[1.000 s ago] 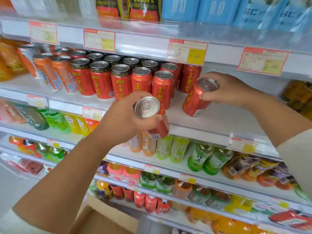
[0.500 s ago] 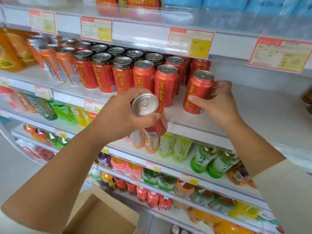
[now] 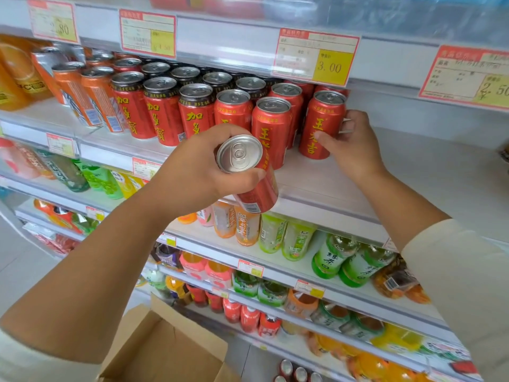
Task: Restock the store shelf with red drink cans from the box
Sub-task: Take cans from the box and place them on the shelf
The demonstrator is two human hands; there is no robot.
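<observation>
One red can in each of my hands, at the middle shelf (image 3: 407, 172).

At the upper left of the frame I see orange cans (image 3: 91, 97) standing at the shelf's left end. Low in the frame, left of centre, is the open cardboard box (image 3: 165, 348); I cannot see inside it. The row of red cans (image 3: 198, 111) fills the shelf from left of centre to the middle. In front of it my left hand (image 3: 192, 172) is wrapped round a tilted red can (image 3: 239, 154), whose lid faces me, off the shelf. Right of centre an upright red can (image 3: 322, 125) stands on the shelf at the row's right end, just beside its neighbour. My right hand (image 3: 355, 147) grasps it, thumb in front and fingers behind. Above it hangs a price tag (image 3: 316, 57) reading 3.00.
</observation>
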